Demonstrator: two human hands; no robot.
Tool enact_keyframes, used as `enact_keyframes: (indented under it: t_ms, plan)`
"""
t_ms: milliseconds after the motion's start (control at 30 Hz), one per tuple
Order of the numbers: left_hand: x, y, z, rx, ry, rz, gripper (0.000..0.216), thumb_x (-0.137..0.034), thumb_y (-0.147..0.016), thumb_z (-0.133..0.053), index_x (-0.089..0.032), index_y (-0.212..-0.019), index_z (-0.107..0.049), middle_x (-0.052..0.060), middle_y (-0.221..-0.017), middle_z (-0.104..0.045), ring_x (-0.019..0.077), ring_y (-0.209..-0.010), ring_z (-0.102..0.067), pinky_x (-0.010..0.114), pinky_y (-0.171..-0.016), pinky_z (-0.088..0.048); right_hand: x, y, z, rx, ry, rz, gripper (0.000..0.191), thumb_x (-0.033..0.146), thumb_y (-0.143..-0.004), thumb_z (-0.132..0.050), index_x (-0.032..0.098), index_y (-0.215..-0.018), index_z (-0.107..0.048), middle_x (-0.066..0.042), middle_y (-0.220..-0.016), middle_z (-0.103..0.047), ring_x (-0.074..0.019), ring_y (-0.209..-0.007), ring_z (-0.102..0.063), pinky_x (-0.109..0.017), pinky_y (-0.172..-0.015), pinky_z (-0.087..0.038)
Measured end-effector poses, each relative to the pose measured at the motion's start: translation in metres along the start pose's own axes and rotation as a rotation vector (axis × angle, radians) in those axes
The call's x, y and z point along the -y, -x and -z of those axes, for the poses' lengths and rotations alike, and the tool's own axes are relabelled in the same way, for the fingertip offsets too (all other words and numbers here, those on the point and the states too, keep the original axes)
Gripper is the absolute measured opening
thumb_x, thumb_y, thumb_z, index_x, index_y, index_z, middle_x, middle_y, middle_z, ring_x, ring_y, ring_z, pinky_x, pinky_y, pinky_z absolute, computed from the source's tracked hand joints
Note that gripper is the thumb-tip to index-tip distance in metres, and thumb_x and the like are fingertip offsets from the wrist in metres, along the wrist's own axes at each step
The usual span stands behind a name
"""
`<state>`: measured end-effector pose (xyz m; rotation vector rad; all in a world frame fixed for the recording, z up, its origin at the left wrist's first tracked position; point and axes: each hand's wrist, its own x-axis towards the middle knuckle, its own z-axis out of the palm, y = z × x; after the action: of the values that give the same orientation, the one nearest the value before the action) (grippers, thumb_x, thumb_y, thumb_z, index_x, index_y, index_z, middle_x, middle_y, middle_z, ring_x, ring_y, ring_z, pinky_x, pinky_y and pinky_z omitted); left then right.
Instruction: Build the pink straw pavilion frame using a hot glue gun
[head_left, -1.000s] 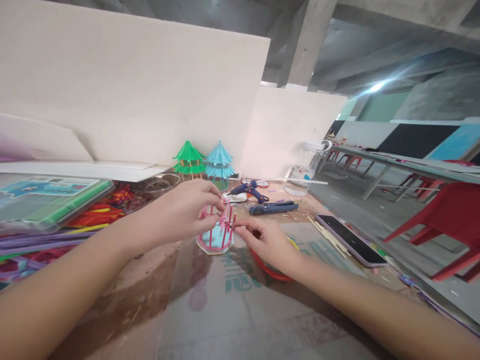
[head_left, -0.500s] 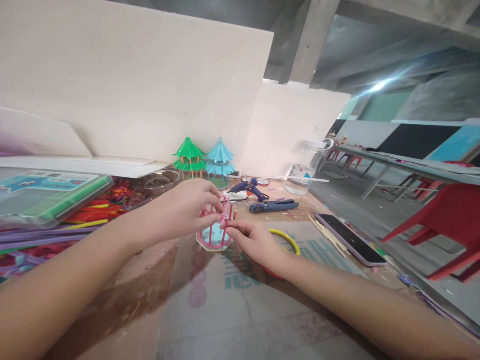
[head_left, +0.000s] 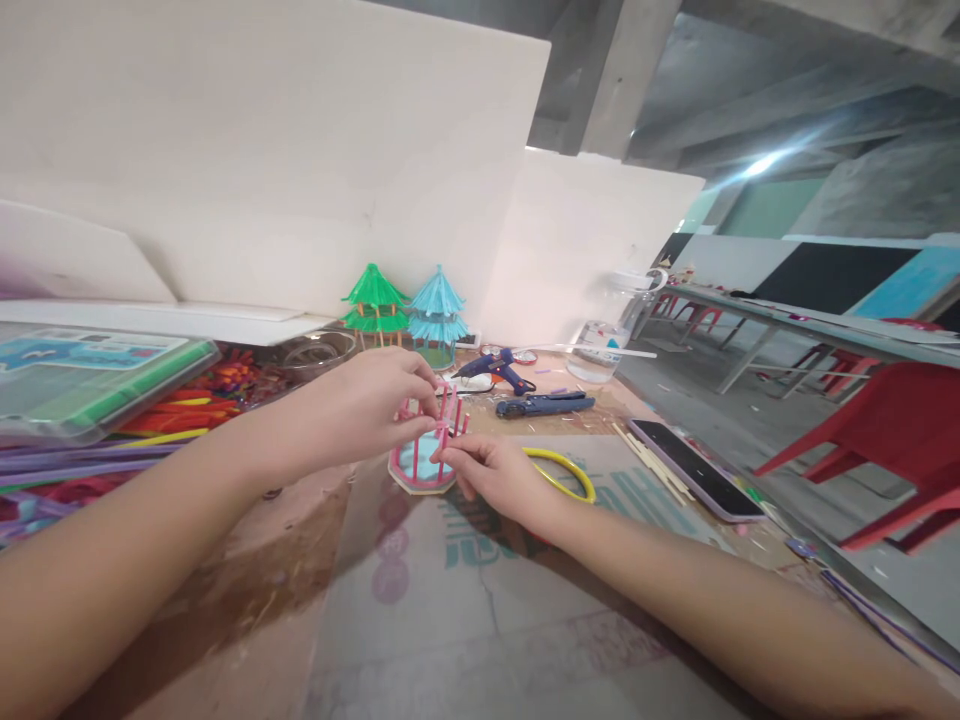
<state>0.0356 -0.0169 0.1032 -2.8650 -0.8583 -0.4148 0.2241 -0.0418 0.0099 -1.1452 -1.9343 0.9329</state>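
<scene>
Between my hands a small pavilion frame stands on the table, with an octagonal base (head_left: 401,480), light blue on top and edged in pink, and several pink upright posts (head_left: 415,460). My left hand (head_left: 367,400) reaches over the frame from the left, thumb and fingers pinched on a thin pink strip (head_left: 448,408) near the post tops. From the right, my right hand (head_left: 502,482) pinches a front pink post (head_left: 443,438) at mid-height. The fingers partly hide the strip and the far posts.
Behind stand a green pagoda model (head_left: 375,290) and a blue one (head_left: 438,300). A glue gun (head_left: 499,368), pliers-like tool (head_left: 544,403), yellow ring (head_left: 581,478), wooden sticks (head_left: 652,462) and phone (head_left: 694,468) lie rightward. Coloured fuzzy stems (head_left: 180,410) and a plastic case (head_left: 97,385) are at left.
My right fingertips have shifted slightly down and left along the pink post. My left hand stays at the post tops with little movement. The whole view has shifted a little.
</scene>
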Motion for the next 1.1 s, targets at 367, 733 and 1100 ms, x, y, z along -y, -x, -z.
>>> enact_keyframes:
  t_ms: [367,733,1100]
  plan:
    - [0.005,-0.0012,-0.0058,-0.021,-0.027,-0.022,0.021,-0.023,-0.087,-0.055,-0.019,-0.081,-0.075,0.007,-0.101,-0.071,0.0213,-0.094,-0.065,0.034,-0.084,-0.047,0.0018,-0.0008,-0.0006,0.005,0.019,0.003,0.035,0.03,-0.091,-0.052,0.019,-0.058,-0.052,0.006,-0.045,-0.046,-0.0083,-0.045,-0.04,-0.021,-0.05,-0.033]
    - [0.0028,-0.0005,-0.0036,-0.015,-0.035,-0.018,0.022,-0.025,-0.089,-0.054,-0.018,-0.085,-0.074,0.008,-0.104,-0.07,0.0201,-0.095,-0.065,0.032,-0.084,-0.048,0.001,-0.0028,-0.0013,0.004,-0.01,-0.007,0.03,0.029,-0.091,-0.053,0.018,-0.064,-0.059,0.006,-0.044,-0.046,-0.0085,-0.045,-0.04,-0.021,-0.049,-0.032]
    - [0.0041,-0.0016,-0.0065,-0.04,-0.052,-0.045,0.018,-0.024,-0.086,-0.057,-0.018,-0.086,-0.074,0.008,-0.098,-0.071,0.0209,-0.091,-0.065,0.032,-0.08,-0.048,0.0003,-0.0011,-0.0012,-0.002,-0.007,0.004,0.03,0.029,-0.09,-0.053,0.018,-0.063,-0.058,0.006,-0.045,-0.047,-0.0082,-0.045,-0.04,-0.021,-0.05,-0.033]
